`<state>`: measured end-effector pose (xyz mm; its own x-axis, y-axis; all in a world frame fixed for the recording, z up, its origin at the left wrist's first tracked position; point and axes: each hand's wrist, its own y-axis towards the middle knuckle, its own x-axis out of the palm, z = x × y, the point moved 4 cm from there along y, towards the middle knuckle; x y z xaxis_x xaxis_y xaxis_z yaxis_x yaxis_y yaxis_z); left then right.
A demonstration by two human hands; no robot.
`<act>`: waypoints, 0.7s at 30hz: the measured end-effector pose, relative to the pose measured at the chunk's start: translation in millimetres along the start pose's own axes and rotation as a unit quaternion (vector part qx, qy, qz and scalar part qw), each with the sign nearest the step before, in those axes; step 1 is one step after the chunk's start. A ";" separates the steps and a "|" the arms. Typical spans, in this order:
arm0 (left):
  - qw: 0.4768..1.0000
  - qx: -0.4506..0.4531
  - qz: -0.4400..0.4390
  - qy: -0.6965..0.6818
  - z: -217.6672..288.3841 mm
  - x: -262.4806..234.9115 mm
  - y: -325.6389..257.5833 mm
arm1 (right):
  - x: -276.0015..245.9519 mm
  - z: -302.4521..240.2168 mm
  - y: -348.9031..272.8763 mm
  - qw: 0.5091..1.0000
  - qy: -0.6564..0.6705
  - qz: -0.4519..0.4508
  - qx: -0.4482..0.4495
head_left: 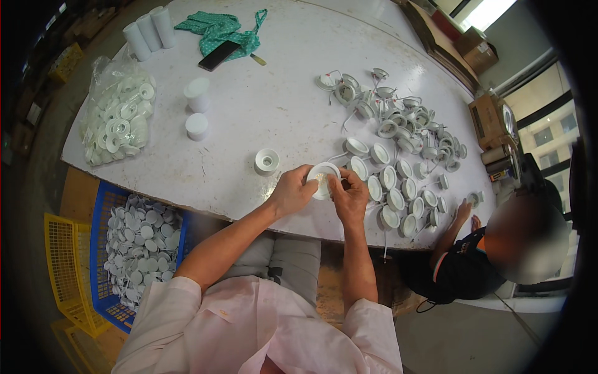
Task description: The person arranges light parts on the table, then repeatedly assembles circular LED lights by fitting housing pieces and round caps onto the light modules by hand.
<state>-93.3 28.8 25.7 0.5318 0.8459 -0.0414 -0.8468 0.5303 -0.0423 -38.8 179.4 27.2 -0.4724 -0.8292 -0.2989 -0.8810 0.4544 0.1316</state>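
White plastic: both hands close on one round lamp shell (pixel 324 179) at the centre of the frame, just above the table (pixel 274 37) edge.

The left hand (pixel 291 190) curls its fingers round the shell's left rim, gripping it; the right hand (pixel 349 196) pinches the right rim, thumb over the open face. To do this well, I would judge, keep the shell level and steady with the left hand and let the right fingertips do the fine work. A lone ring (pixel 266 161) sits just left of them; rows of wired shells (pixel 392 181) lie to the right. A bag (pixel 118 115) of rings rests upper left, a blue crate (pixel 99 249) of discs lower left.
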 end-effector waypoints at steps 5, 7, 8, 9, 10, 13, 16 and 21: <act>0.999 0.017 -0.003 0.032 -5.4 -0.1 2.7 | 0.4 -0.7 -1.8 1.000 0.009 0.002 -0.001; 0.999 0.017 -0.003 0.043 -8.0 -1.1 3.8 | 1.2 -0.5 -3.0 1.000 -0.007 0.004 0.008; 0.999 0.012 -0.003 0.031 -12.7 -0.9 5.2 | 1.5 -0.1 -3.6 1.000 -0.024 0.006 0.015; 1.000 0.008 -0.005 0.020 -15.7 -0.3 6.6 | 2.0 0.7 -4.0 1.000 -0.024 0.007 0.016; 1.000 0.008 -0.006 0.019 -18.3 0.2 7.4 | 2.7 2.1 -4.5 1.000 -0.020 0.009 0.018; 0.999 -0.030 -0.015 -0.002 -24.1 -0.5 9.1 | 4.3 4.4 -5.1 0.999 -0.028 0.014 0.027; 0.999 -0.044 -0.030 -0.005 -22.9 -2.0 10.0 | 4.1 7.5 -5.4 0.998 -0.033 0.012 0.044; 0.994 -0.071 -0.070 -0.040 -15.1 -3.9 7.3 | 3.6 10.5 -5.2 0.999 -0.001 0.003 0.053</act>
<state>-101.3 28.5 10.4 0.6365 0.7694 0.0542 -0.7510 0.6343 -0.1837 -35.6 177.4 15.5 -0.4780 -0.8251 -0.3012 -0.8700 0.4919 0.0334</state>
